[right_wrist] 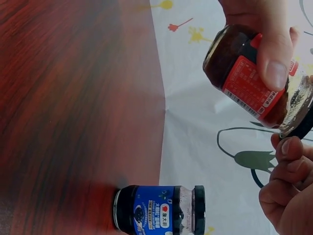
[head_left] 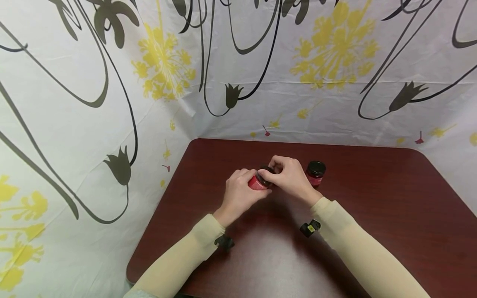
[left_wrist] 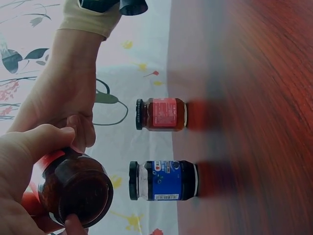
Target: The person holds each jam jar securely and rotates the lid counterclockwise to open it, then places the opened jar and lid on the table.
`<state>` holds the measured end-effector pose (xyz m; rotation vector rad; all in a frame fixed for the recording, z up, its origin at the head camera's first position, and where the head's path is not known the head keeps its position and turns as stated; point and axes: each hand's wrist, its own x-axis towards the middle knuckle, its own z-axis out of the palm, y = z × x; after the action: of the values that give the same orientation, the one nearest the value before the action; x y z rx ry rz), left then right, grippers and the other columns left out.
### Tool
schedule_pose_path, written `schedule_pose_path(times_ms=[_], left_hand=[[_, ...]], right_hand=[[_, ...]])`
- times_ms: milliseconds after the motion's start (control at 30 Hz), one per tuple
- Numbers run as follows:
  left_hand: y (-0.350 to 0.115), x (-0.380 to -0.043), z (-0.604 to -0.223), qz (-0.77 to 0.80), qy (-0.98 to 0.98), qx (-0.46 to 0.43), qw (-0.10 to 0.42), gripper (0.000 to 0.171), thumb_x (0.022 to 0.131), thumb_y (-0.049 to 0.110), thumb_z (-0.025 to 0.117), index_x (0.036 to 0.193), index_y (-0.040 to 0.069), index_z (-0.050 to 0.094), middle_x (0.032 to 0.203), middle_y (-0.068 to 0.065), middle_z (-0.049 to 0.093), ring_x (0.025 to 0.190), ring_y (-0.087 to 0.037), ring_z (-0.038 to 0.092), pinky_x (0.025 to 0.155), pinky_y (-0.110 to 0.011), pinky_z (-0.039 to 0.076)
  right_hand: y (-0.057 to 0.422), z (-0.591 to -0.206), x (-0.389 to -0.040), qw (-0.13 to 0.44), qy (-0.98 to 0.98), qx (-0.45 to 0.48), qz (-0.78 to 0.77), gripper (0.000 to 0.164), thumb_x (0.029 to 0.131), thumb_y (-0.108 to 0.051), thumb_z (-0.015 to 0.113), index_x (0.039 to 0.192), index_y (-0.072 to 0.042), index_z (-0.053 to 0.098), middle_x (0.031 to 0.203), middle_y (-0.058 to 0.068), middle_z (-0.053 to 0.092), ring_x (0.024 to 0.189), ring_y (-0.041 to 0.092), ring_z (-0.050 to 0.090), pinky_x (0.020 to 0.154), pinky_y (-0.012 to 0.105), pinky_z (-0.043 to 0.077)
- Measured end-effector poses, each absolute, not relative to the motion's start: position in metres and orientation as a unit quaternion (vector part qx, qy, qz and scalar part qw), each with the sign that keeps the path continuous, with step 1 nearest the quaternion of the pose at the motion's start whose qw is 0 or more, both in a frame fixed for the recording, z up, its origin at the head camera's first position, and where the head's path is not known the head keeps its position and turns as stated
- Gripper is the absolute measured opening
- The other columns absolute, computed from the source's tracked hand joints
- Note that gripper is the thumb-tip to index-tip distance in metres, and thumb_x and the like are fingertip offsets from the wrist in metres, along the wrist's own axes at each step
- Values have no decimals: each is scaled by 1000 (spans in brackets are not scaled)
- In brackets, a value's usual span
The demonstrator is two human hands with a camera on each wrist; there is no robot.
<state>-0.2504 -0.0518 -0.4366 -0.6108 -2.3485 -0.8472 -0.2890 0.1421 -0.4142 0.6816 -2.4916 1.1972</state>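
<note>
My left hand [head_left: 240,192] grips a glass jar with a red label [head_left: 257,183], held tilted above the table. In the right wrist view the left thumb lies across the jar's red label [right_wrist: 247,85], and the dark contents show through the glass. Fingers of my right hand [head_left: 292,178] pinch the jar's black lid [right_wrist: 301,122] at its edge. That lid sits at the jar's mouth; whether it is loose cannot be told. The left wrist view shows the held jar's round base [left_wrist: 85,196], with the right hand [left_wrist: 61,93] beyond it.
Upright on the dark red table [head_left: 372,215] stands another red-labelled jar [head_left: 316,174], right of the hands. A blue-labelled jar [left_wrist: 166,181] stands near it, mostly hidden in the head view. Patterned white cloth [head_left: 261,74] hangs behind and left of the table.
</note>
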Motion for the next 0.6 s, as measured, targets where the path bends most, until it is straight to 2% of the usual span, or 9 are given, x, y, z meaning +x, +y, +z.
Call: schedule_pose_path(times_ms=[600], left_hand=[[-51,-252,-432,-307,-870,-244,299,50,68,49,90,99,13,74,89,2,68,81,-15,57,63,-30,51]], right_hand=[[146,-415,-286,153,-847,238,450,33,83,-55,77,78,-27,60,59,-1,46,55,15,44,48,34,36]])
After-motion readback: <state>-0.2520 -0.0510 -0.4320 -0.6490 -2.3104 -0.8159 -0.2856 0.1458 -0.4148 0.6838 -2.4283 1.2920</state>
